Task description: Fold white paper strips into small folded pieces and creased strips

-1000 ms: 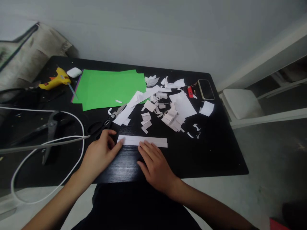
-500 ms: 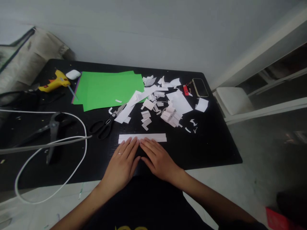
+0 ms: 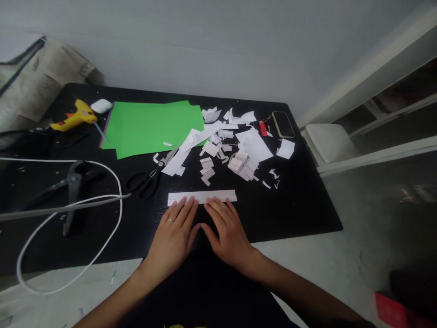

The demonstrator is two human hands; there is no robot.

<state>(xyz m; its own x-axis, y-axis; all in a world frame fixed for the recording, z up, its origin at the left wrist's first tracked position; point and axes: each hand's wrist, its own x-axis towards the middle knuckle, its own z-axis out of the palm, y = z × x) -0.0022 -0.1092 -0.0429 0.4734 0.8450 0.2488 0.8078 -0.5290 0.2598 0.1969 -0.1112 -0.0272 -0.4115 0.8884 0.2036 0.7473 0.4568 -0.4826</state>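
A long folded white paper strip lies flat on the black table, near its front edge. My left hand rests with fingertips on the strip's lower edge, left of the middle; a ring shows on one finger. On the right part of that same edge lie the fingertips of my right hand. Both hands are flat with fingers extended, and their thumbs meet or nearly meet below the strip. Black-handled scissors lie beyond the strip to the left, and cut white paper pieces lie beyond it.
Green sheets lie at the back, beside a yellow glue gun. A white cable loops over dark tools at the left. A phone and a red lighter are at the back right.
My right hand's fingertips have slid to the right along the strip, widening the gap between the hands. My left hand stays at about the same place on the strip.
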